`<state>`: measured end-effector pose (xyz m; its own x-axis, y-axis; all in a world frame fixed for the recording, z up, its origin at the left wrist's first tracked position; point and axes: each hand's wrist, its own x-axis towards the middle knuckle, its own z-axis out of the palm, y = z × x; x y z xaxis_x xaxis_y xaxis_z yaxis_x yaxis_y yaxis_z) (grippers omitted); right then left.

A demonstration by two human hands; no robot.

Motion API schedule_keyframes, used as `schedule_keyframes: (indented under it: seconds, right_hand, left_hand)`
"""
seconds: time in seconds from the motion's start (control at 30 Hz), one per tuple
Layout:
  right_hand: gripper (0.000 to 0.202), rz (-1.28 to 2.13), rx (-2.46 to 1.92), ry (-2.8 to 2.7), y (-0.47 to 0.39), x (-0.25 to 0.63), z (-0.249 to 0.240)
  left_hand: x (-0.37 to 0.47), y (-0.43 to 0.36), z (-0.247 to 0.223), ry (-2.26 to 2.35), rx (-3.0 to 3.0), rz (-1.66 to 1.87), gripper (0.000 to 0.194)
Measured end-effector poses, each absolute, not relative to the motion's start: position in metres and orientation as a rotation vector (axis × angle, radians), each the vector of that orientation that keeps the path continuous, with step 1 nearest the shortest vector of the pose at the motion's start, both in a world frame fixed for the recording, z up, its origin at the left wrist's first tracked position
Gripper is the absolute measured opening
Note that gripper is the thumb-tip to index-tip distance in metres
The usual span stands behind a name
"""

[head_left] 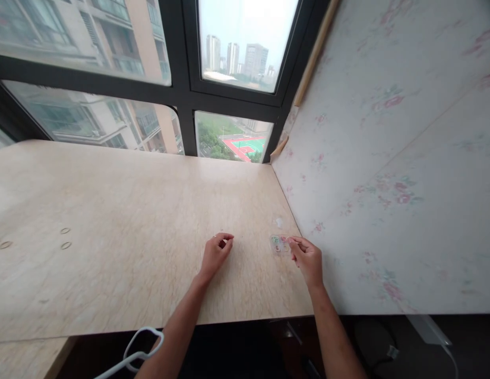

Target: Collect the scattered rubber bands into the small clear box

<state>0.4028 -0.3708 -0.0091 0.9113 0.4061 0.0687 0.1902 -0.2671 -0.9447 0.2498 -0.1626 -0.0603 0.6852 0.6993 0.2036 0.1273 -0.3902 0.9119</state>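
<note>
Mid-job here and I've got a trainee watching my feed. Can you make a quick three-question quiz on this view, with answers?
1. How many thin rings lie toward the left end of the marble-patterned sill?
2. Which of these is the right hand closest to?
A. the thin rings
B. the clear compartment box
C. the window frame
3. True or false: the right hand is nearer the floral wallpaper than the left hand is.

Key: 1. Three. 2. B. 3. True.
</note>
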Motion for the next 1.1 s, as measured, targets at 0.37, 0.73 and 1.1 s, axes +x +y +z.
schedule_keyframes:
  seconds: [0.37, 0.73, 1.1]
  right_hand:
    - [0.044, 0.020, -2.200, -0.594, -0.395, 0.413, -0.024]
    - [0.029, 0.065, -2.099, -0.980, -0.402, 0.374, -0.050]
    - [0.031, 0.210, -2.005, -1.172, -0.414, 0.385, -0.059]
  left_hand:
    - [0.247, -0.165, -0.059, 0.684, 1.897, 0.705, 0.020]
    - [0.240, -0.163, -0.057, 0.641, 1.728, 0.607, 0.022]
    - [0.145, -0.035, -0.033, 1.124, 1.650, 0.865, 0.026]
